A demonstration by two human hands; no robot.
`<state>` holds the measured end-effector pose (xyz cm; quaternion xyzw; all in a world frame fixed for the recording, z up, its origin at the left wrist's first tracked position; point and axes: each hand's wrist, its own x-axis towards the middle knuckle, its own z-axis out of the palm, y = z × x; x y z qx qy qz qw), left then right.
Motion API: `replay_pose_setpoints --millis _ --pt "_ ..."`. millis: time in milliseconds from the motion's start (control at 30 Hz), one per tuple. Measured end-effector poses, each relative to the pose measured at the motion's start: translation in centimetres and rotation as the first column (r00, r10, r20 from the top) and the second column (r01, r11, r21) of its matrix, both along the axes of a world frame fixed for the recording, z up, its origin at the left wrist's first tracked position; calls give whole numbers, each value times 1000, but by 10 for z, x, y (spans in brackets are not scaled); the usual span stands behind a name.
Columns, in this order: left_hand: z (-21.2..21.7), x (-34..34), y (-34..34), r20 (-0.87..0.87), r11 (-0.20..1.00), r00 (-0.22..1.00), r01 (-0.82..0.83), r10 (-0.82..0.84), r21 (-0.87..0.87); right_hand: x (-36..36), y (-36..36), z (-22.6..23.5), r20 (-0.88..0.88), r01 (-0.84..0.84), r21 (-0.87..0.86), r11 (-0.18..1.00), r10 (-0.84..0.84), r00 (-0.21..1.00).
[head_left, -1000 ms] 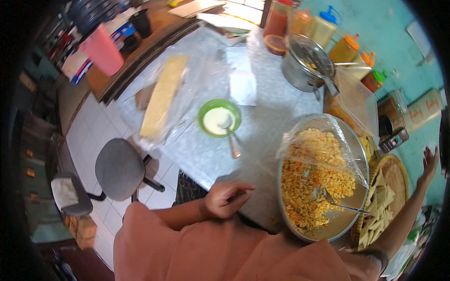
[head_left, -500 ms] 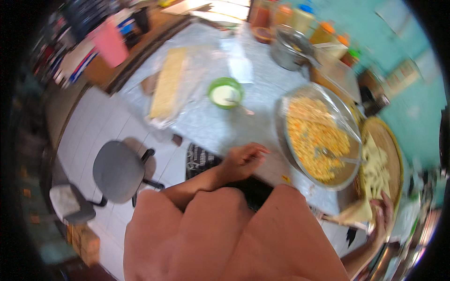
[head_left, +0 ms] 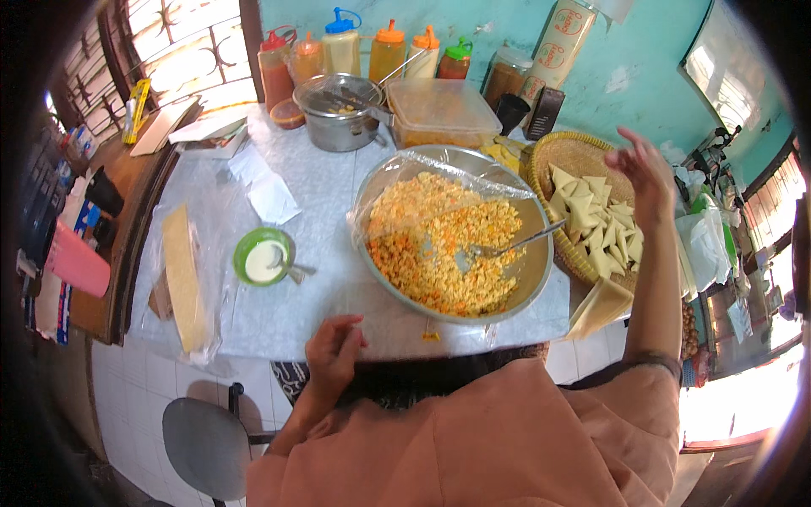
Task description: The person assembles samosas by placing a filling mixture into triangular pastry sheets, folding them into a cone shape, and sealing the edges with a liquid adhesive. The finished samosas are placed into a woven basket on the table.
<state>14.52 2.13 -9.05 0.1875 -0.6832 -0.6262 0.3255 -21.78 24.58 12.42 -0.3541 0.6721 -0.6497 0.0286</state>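
A: What did we list under hands?
B: Left hand (head_left: 334, 346): one, empty, fingers loosely curled, near the front edge of the desk (head_left: 325, 198). Right hand (head_left: 644, 173): one, empty, raised beside the basket, fingers slightly bent and apart. We could not tell whether it hung over the rim.

A: And where did we enter the pastries (head_left: 591, 215)?
B: Pale, folded, mostly triangular; we counted them as a heap in the round woven basket (head_left: 553, 150), right of the large metal bowl. Flat wrappers (head_left: 601, 306) lay at its near edge.

A: The large metal bowl (head_left: 543, 262)?
B: It held crumbly yellow-orange filling (head_left: 439, 275) and a spoon (head_left: 532, 237), with clear plastic (head_left: 422, 165) over its far part.

A: Left of that?
B: We noted one green bowl (head_left: 242, 264), white liquid (head_left: 262, 260) and a spoon inside, then a long pale strip (head_left: 182, 279) on plastic.
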Motion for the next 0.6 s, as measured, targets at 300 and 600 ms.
replay_pose_setpoints --millis 300,600 --pt "-14 2 -1 35 966 989 -134 145 -220 -229 -70 -87 -52 380 349 857 -387 920" --pt "-18 2 3 25 830 971 -191 239 -524 -282 -109 -146 20 282 136 950 -287 958"
